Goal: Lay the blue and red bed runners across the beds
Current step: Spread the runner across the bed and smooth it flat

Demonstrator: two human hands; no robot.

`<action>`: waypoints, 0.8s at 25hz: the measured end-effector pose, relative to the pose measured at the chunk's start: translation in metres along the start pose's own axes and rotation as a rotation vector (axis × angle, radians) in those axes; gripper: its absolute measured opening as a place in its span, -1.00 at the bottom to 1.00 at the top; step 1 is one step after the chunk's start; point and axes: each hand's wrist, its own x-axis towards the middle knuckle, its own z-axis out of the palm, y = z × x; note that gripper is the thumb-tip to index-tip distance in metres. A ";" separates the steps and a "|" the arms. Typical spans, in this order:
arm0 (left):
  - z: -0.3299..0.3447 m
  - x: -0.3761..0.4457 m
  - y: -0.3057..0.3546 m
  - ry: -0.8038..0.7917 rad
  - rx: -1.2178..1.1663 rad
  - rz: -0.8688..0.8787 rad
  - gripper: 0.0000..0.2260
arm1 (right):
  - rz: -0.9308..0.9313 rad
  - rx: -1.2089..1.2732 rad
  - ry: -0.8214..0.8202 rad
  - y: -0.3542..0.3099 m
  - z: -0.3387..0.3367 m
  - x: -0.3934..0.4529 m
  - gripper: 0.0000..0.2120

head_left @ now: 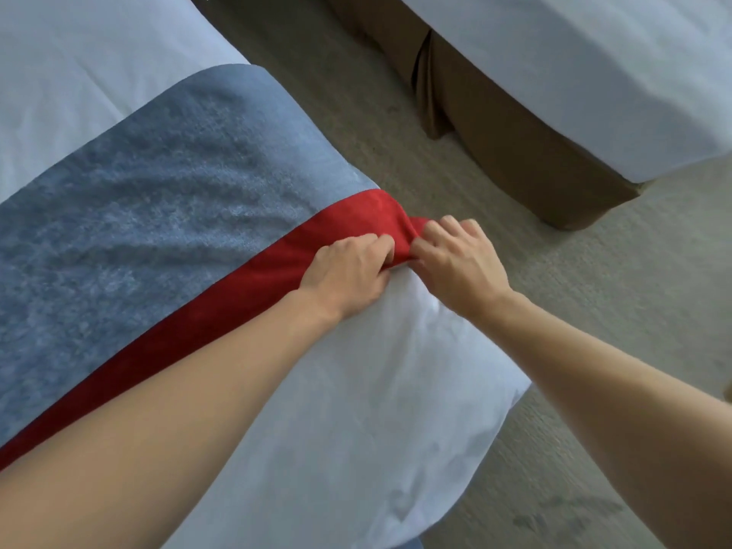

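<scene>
Hands meet at the bed's side edge, both pinching the red band of the runner (pixel 190 200) where it bends over the mattress. The left hand (pixel 348 271) has its fingers curled shut on the red cloth from the bed side; the right hand (pixel 459 263) is closed on the same bunch from the floor side, knuckles up. Gripping so close together likely lets the person tug the end straight and set how far it hangs, since the red border (pixel 245 279) is puckered into a small fold just there while the rest runs flat.

The runner lies across the near bed (pixel 79 73), blue field toward the pillows' side, red strip along the near edge, on white bedding. It looks smooth apart from faint ripples in the blue.

Fingertips of both hands are buried in the fold, so how much cloth each holds cannot be told. The runner's hanging end is hidden behind the hands and the mattress edge, and its far end is cut off at the left. A second bed (pixel 594 73) with a brown skirt (pixel 495 124) stands across the carpet (pixel 356 112); only its corner shows, bare of any runner there, the rest out of view.
</scene>
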 end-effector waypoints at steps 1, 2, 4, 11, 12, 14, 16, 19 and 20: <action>0.005 -0.003 0.004 -0.021 0.036 0.035 -0.87 | 0.005 -0.003 -0.009 -0.002 0.001 -0.012 -0.87; 0.011 -0.007 0.008 -0.039 0.067 0.060 -0.89 | 0.024 0.001 -0.023 -0.004 0.002 -0.020 -0.86; 0.019 -0.010 0.012 -0.005 0.080 0.076 -0.92 | 0.075 0.011 -0.045 -0.010 0.007 -0.027 -0.85; 0.047 -0.026 0.014 0.127 0.033 0.064 -0.90 | 0.063 0.046 -0.183 -0.016 0.001 -0.013 -0.93; 0.043 -0.027 0.012 0.156 0.005 0.078 -0.88 | 0.047 0.044 -0.193 -0.019 -0.002 -0.010 -0.94; 0.034 -0.029 0.007 0.193 0.039 0.098 -0.81 | -0.004 0.050 -0.198 -0.022 -0.005 -0.005 -0.93; 0.030 -0.035 0.000 0.167 0.127 0.078 -0.75 | -0.062 0.038 -0.196 -0.019 -0.004 -0.006 -0.94; 0.038 -0.052 -0.008 0.147 0.180 0.016 -0.75 | -0.115 -0.014 -0.179 -0.004 0.000 -0.025 -0.86; 0.042 -0.055 -0.010 0.154 0.167 0.005 -0.74 | -0.109 -0.014 -0.178 0.000 -0.001 -0.032 -0.82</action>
